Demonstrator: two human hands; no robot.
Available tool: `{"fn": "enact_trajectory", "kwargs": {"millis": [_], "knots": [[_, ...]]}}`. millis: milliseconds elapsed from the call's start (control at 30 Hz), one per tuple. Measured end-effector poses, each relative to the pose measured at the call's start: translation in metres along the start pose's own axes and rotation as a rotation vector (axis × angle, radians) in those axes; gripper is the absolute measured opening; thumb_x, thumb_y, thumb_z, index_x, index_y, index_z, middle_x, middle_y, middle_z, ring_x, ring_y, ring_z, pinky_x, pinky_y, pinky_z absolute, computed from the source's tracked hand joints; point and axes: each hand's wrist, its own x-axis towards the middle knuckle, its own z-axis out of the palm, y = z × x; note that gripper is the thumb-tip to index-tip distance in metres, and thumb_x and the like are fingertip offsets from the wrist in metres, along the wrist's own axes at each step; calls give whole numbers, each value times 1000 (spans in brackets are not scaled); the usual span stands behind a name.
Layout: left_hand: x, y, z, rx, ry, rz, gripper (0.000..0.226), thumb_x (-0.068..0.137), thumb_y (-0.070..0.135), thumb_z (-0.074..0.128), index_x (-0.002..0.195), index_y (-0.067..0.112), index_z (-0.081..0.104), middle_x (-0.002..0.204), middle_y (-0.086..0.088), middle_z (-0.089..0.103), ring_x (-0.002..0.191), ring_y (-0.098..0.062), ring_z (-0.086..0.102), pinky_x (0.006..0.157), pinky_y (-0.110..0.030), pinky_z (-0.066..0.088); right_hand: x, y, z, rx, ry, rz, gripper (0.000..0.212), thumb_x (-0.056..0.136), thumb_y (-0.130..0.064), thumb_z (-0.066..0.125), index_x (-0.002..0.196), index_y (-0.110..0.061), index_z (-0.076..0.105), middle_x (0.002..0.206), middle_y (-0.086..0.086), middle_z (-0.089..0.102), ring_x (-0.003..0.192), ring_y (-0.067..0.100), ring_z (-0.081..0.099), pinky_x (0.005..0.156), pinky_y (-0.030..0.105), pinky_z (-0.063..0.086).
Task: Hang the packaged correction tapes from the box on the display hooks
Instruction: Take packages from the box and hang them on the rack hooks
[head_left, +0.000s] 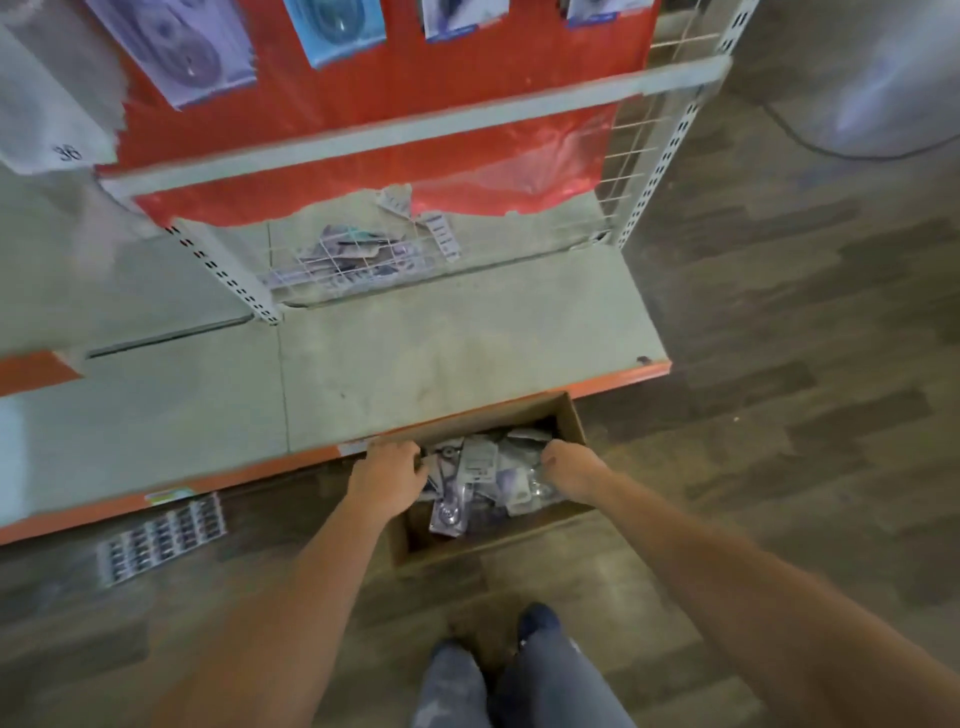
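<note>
Both hands are down in the cardboard box (569, 415) on the floor, just in front of the bottom shelf (415, 353). The box holds a loose pile of packaged correction tapes (478, 467). The left hand (387, 475) curls its fingers at the left side of the pile. The right hand (574, 470) curls over the right side. It looks like they are grabbing packs, but I cannot tell for sure. This is the picking-up step. Next, a pack must be lifted up to the hanging packs (182, 47) on the red back panel (363, 119), well above the box, and slid onto a hook.
</note>
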Motion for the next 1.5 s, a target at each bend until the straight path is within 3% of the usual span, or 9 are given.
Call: {"fn": "enact_trajectory", "kwargs": {"millis": [267,500,667,833,967,1033,1167,1367,1500], "knots": [[130,-53,157,72,-106,-17,38,98,32,44,132,15,47,130,-9,54,119,-27,49,96,-37,44,157,42,115,-132,-43,-58,41,94,-12,53,134,-18,47,135,8,50,122,26,49,100,34,44],[243,-84,243,273,-117,-16,46,96,20,48,138,9,36,138,-14,42,126,-30,40,99,-40,40,286,54,175,-362,77,-232,53,94,-12,51,143,-9,32,148,13,34,134,28,37,104,33,34],[287,-100,277,362,-156,-49,59,91,20,58,141,11,29,143,-13,38,131,-30,38,101,-40,38,347,58,201,-584,130,-381,77,83,-18,69,146,-15,26,148,10,31,132,29,36,104,36,36],[300,-96,277,404,-161,39,72,86,23,66,143,12,25,142,-13,41,130,-29,41,98,-38,38,371,51,216,-721,184,-481,77,88,-18,62,151,-22,18,155,5,25,138,26,31,108,35,30],[299,-94,272,542,-274,159,58,88,31,65,138,18,40,138,-10,46,123,-28,48,92,-33,42,375,46,212,-691,225,-460,78,81,-21,70,148,-24,29,146,7,43,128,27,46,100,32,39],[294,-95,272,590,-299,188,50,87,35,65,132,19,49,134,-8,51,120,-26,51,91,-33,44,369,44,206,-616,228,-441,63,86,-22,64,144,-27,38,138,8,52,121,28,52,97,35,45],[265,-96,265,405,-213,234,43,89,41,60,125,17,55,126,-8,57,113,-26,55,89,-34,48,327,39,187,-348,224,-331,29,98,-24,48,123,-17,60,118,12,64,106,29,60,88,36,49],[179,-75,213,-247,-114,108,38,84,32,71,116,13,63,116,-6,66,107,-25,59,79,-30,43,220,40,138,17,244,-206,32,95,-29,53,119,-10,63,115,12,65,103,27,60,76,29,40],[103,-59,166,-747,-115,-19,34,81,23,75,113,16,67,110,-2,69,94,-14,62,78,-25,45,137,34,95,329,243,-134,26,92,-25,59,104,-3,68,93,12,67,81,24,58,68,30,41]]}}
